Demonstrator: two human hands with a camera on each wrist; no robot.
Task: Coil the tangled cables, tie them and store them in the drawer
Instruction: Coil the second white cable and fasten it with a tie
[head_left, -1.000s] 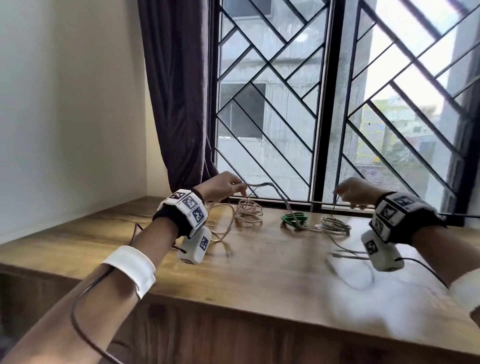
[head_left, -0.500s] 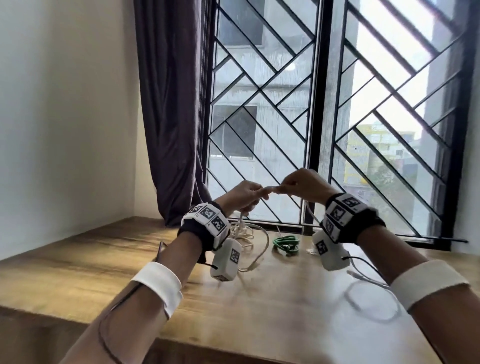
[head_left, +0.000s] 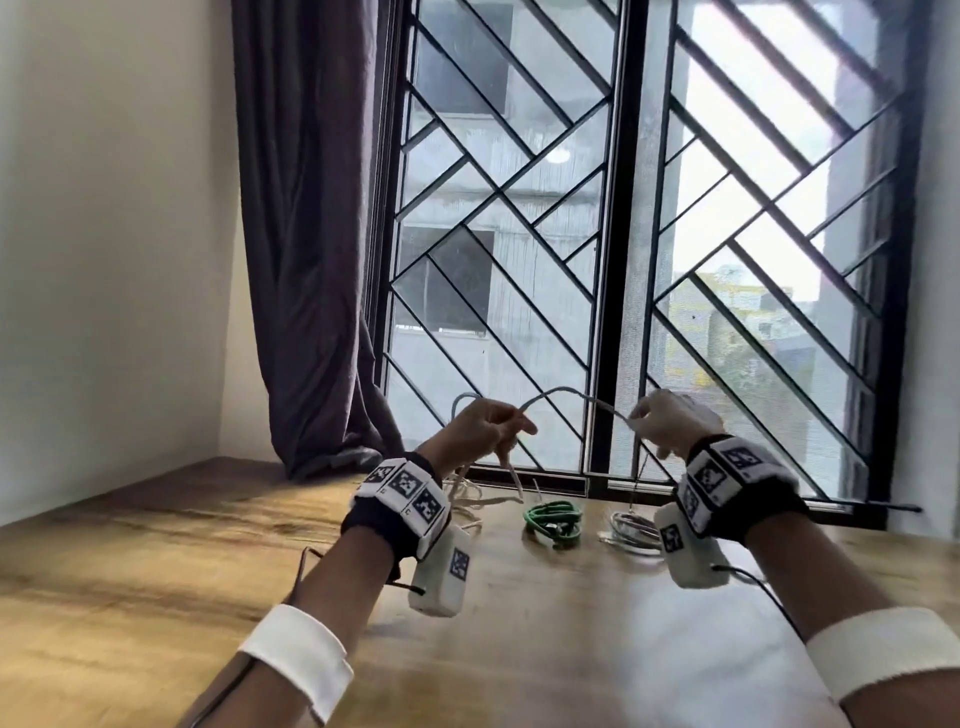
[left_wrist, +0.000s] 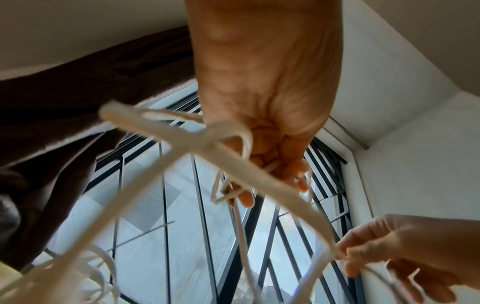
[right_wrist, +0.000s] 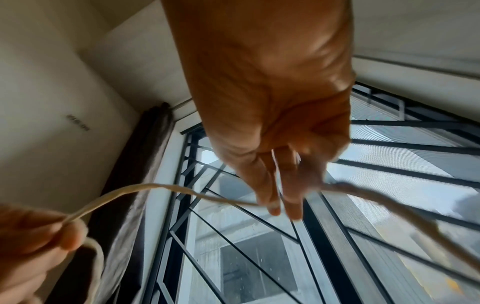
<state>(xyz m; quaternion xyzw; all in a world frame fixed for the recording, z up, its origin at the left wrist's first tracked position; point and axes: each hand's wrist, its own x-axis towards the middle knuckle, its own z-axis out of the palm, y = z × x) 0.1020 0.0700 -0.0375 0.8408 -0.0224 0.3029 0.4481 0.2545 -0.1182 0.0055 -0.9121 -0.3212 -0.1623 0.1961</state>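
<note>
Cable (head_left: 563, 396) runs left to right between the hands above the counter (head_left: 156, 597): left hand (head_left: 485, 428) grips gathered loops, right hand (head_left: 670, 423) pinches the free run, placed to feed the next loop leftward.

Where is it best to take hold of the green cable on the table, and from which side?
Probably from above, pinching across the whole bundle of the green cable: it lies flat in a loose coil on the table, apart from the other cables.
</note>
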